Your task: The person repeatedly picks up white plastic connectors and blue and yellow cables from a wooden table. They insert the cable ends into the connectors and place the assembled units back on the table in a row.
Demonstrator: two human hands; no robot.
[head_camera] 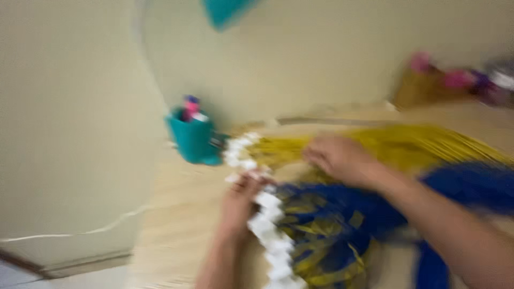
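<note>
Fabric fills the lower right of the blurred head view: a blue cloth with yellow pattern (326, 230) lies spread on the pale wooden desk (176, 225), edged along its nine-o'clock side by a strip of white lace trim (270, 230) that curves up toward twelve o'clock. Beyond it, at about one o'clock, lies a yellow pleated cloth (407, 144). The left hand (241, 200) has its grip closed on the white trim near the cloth's upper corner. The right hand (342, 158) rests palm-down where the yellow and blue cloths meet; whether its grip is pinching anything I cannot tell through the motion blur.

Judging by how things lie, the trim already runs along most of the visible edge, while the upper stretch is under the fingers; how it is fixed is too blurred to say.

At ten o'clock from the hands, touching the trim's top end, stands a teal plastic cup holding small items (194, 138). A white cord (80, 231) trails along the wall at eight o'clock, and blurred pink and purple objects (455, 80) sit at two o'clock, well apart.
</note>
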